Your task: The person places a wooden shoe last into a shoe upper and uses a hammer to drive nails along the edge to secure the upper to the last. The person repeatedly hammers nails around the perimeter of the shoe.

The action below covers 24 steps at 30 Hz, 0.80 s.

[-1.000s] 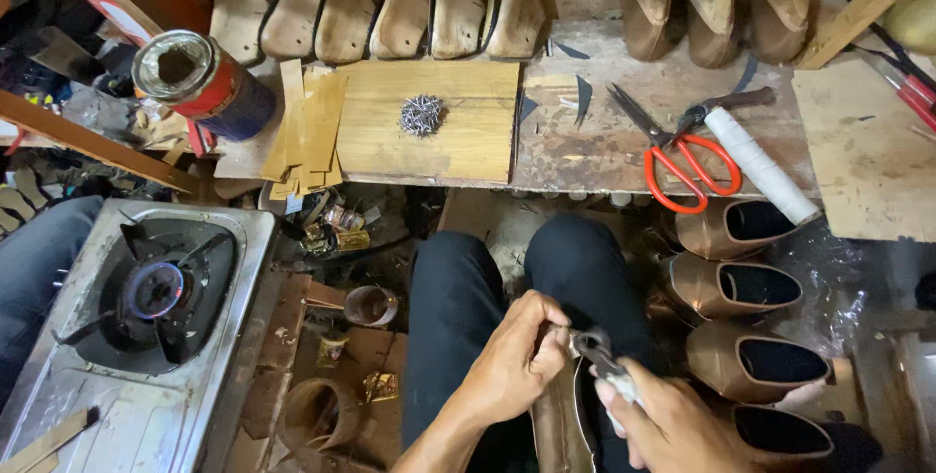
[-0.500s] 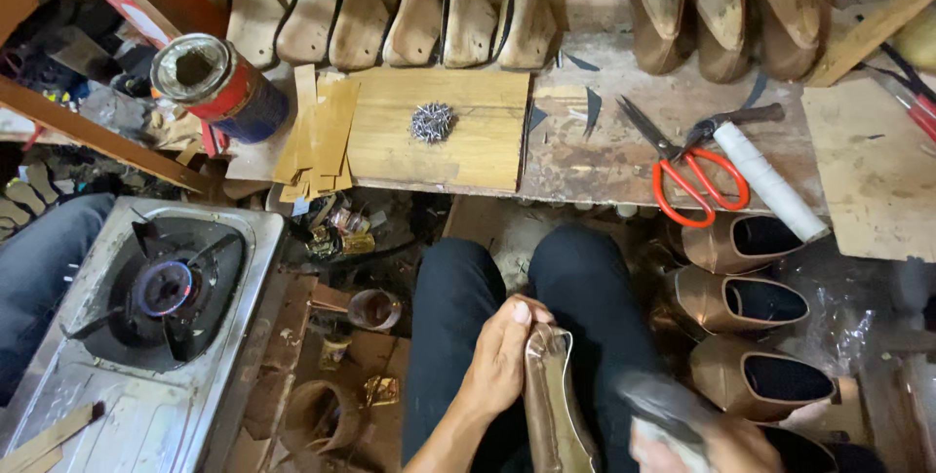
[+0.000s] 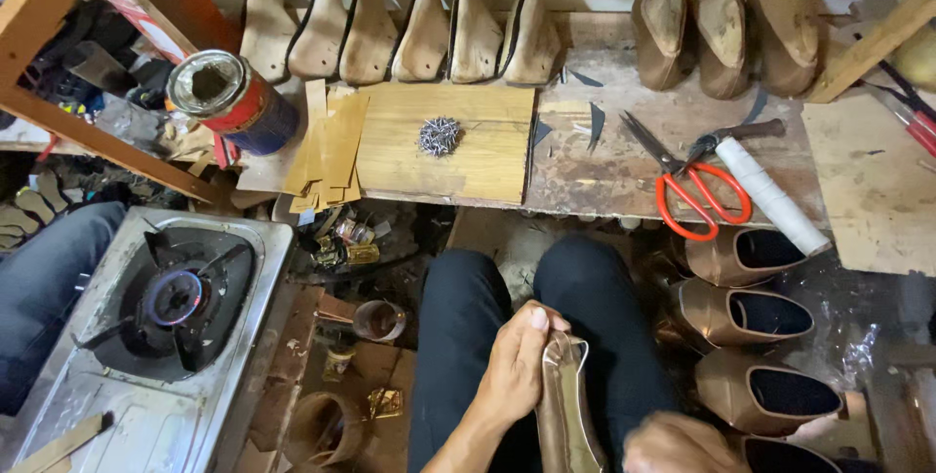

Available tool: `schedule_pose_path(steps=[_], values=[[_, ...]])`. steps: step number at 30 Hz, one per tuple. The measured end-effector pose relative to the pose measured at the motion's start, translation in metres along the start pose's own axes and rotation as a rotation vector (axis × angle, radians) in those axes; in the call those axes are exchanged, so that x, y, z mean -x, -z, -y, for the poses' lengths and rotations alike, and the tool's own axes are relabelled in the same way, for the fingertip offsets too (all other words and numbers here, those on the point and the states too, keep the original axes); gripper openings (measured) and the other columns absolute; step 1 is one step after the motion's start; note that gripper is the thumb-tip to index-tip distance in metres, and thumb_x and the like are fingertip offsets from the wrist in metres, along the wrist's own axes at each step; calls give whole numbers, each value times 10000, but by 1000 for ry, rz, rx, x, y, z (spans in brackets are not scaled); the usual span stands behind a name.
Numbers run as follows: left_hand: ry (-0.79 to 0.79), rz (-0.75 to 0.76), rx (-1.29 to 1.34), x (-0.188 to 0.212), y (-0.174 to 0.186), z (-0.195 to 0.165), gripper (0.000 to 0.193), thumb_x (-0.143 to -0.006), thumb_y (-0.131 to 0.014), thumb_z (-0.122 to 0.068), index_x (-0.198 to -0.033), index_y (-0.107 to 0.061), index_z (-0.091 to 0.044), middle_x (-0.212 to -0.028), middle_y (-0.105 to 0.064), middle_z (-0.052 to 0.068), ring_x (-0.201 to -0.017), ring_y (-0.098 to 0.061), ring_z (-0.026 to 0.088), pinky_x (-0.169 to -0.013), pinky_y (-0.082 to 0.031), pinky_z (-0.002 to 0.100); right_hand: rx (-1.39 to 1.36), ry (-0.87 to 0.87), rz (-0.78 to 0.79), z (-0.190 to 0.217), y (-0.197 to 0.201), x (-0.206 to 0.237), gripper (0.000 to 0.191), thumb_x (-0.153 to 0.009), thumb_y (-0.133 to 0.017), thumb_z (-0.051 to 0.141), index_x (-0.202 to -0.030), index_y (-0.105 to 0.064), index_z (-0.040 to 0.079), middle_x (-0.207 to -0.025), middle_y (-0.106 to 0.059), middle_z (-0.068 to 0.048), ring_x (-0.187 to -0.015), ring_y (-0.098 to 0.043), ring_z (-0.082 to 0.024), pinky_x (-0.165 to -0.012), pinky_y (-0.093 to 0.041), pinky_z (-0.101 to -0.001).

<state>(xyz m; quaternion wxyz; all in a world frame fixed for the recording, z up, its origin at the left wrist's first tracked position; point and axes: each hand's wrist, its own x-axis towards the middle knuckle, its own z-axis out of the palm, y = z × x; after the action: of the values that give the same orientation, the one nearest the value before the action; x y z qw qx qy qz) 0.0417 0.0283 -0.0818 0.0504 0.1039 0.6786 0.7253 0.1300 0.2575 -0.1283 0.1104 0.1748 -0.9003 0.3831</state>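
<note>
Gripping the bronze shoe upper (image 3: 564, 405) on the lap, the left hand (image 3: 517, 371) stays clamped; the right hand (image 3: 678, 444) has dropped near-right, its pincers gone from view, grip unclear.

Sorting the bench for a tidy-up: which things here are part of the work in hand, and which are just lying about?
In hand:
left hand gripping the bronze shoe upper
right hand, low beside it

Lying about:
red-handled scissors
pile of nails
open tin
gas stove
</note>
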Motion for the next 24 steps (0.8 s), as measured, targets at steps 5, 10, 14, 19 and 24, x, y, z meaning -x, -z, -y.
schedule_pose_path(steps=[5, 10, 14, 19, 24], values=[[179, -33, 203, 1, 0, 1, 398, -1093, -364, -309, -979, -613, -20, -863, -667, 74, -800, -647, 137, -752, -531, 294, 185, 3, 199, -1, 1, -8, 281, -907, -822, 400, -923, -669, 165, -637, -666, -93, -578, -739, -253, -559, -545, -410], [2, -48, 56, -1, 5, 5, 419, -1114, -361, -298, -982, -627, -3, -897, -649, 84, -859, -652, 158, -812, -528, 299, -40, 255, -47, 8, 4, -21, 281, -850, -688, 282, -994, -613, 53, -625, -667, -112, -561, -705, -280, -535, -552, -425], [96, -105, 26, 2, 8, 1, 410, -1092, -380, -302, -955, -631, -7, -857, -666, 72, -814, -644, 152, -772, -527, 300, 90, -145, 277, 14, 6, -27, 266, -858, -709, 311, -949, -654, 67, -666, -693, -140, -624, -736, -302, -561, -562, -433], [-27, -112, -10, 7, 11, -10, 403, -1107, -364, -288, -957, -611, -7, -894, -636, 85, -834, -624, 162, -795, -517, 311, -71, 173, -63, 18, -6, -32, 320, -874, -703, 349, -981, -672, 50, -713, -713, -156, -675, -746, -294, -610, -574, -415], [-189, -283, -85, 5, 17, -30, 346, -1100, -412, -201, -944, -630, 17, -921, -629, 119, -846, -617, 206, -800, -515, 332, 110, -214, 281, 40, -15, -55, 376, -889, -698, 388, -1012, -691, 33, -759, -732, -172, -727, -755, -286, -660, -587, -397]])
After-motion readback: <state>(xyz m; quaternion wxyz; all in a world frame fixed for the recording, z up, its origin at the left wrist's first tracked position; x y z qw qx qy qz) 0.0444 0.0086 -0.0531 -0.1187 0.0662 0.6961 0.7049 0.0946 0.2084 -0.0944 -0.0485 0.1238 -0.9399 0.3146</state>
